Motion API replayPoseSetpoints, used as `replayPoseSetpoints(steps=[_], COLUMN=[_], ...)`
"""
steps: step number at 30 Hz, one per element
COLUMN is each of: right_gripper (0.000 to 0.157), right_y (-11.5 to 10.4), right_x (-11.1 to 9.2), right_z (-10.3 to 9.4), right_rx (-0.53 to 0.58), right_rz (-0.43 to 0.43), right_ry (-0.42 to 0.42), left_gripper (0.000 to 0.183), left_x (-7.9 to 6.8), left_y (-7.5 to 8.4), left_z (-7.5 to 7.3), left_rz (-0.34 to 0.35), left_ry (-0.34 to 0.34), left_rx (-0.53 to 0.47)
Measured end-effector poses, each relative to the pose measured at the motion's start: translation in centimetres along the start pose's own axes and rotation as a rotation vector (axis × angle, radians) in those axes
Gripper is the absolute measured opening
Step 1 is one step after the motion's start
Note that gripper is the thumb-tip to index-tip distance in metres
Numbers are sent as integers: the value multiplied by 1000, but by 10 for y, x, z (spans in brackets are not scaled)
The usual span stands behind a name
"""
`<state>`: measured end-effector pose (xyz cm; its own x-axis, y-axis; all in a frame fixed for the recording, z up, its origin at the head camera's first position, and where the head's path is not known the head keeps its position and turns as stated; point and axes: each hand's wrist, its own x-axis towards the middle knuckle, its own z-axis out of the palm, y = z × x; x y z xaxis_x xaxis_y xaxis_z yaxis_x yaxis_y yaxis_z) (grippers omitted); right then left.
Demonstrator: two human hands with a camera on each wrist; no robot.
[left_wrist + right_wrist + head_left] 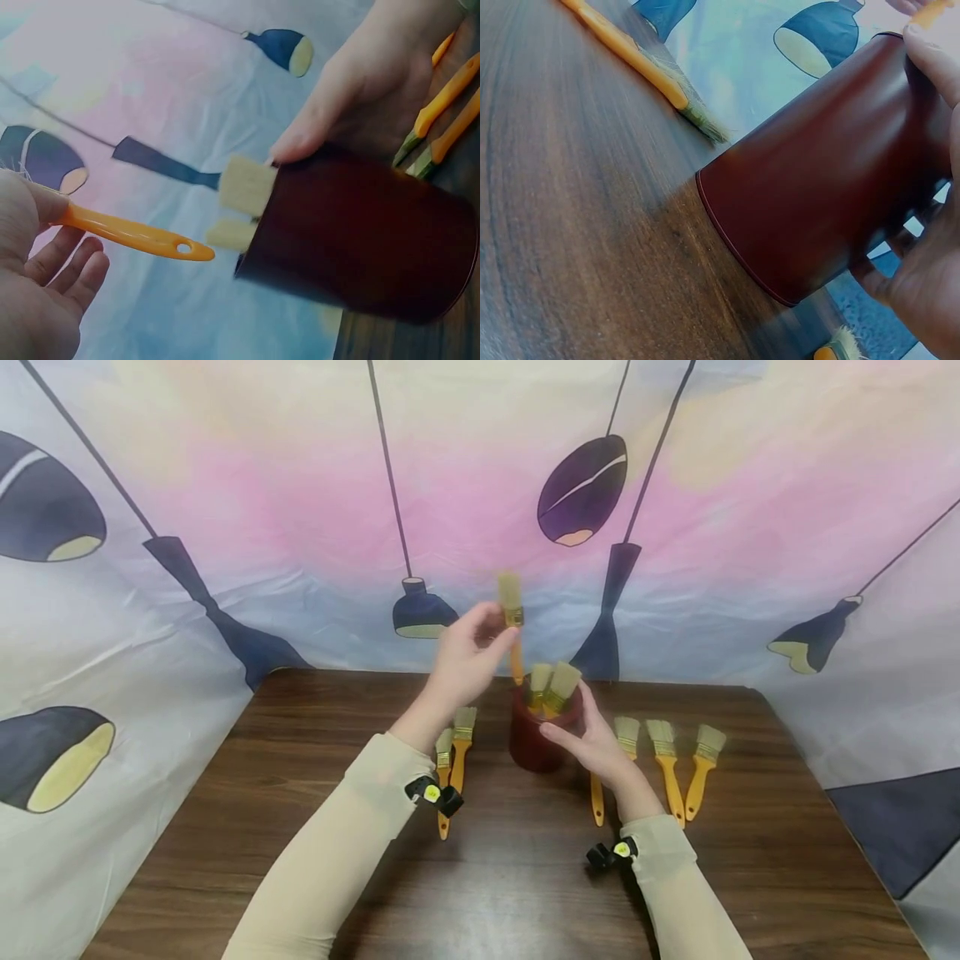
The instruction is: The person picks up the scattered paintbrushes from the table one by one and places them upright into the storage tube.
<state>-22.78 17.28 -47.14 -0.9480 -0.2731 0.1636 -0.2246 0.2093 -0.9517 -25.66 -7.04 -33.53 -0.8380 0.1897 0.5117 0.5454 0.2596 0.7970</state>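
Note:
My left hand pinches a paintbrush between thumb and fingers. Its pale bristles point up, and the tip of its orange handle hangs down by the rim of a dark red cup. Around the cup's right side curls my right hand, thumb at the near side of the rim. Two paintbrushes stand in the cup with bristles upward; the walls hide their handles. In the left wrist view, the held brush's orange handle lies apart from the cup.
On the brown wooden table, two paintbrushes lie left of the cup, partly behind the left sleeve. Three more lie to the right, one partly under the right hand. A cloth backdrop printed with lamps rises behind the table.

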Motion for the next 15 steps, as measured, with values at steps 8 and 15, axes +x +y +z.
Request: replayPoseSetpoints(steps=[8,15], right_gripper=[100,99], right_y=[-2,-1], right_x=[1,1], right_z=[0,-1], right_rx=[-2,17], right_rz=[18,-6], right_ry=[-8,-19], left_gripper=[22,24], left_x=[-1,-9], left_y=[-10,-27], left_z=[26,32], left_rz=[17,20], left_ry=[-126,-212], left_rx=[166,349])
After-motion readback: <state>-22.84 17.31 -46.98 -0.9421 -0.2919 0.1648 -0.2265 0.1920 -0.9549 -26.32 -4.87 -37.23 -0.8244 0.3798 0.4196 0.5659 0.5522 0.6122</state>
